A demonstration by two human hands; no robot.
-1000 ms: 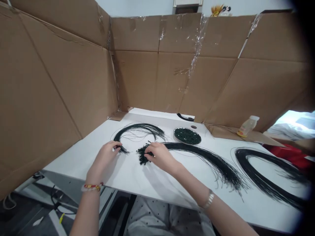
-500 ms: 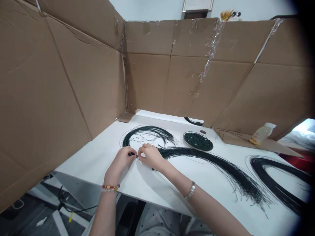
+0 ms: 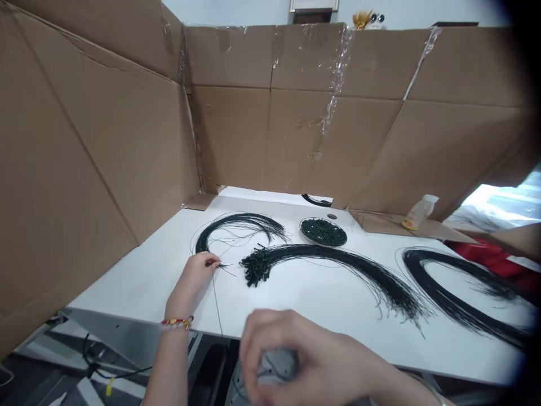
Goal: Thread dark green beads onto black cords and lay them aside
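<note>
My left hand (image 3: 194, 279) was pinched closed on a thin black strand (image 3: 217, 304), which hung down from my fingers across the white table (image 3: 127, 299). Just right of that hand lay a long bundle of black strands (image 3: 329, 254) with knobbly ends; just ahead curved a smaller arc of strands (image 3: 236, 221). Beyond them sat a plate (image 3: 323, 246) of dark pieces. My right hand (image 3: 304, 355) was blurred below the table edge, curled; I cannot tell whether it held anything.
</note>
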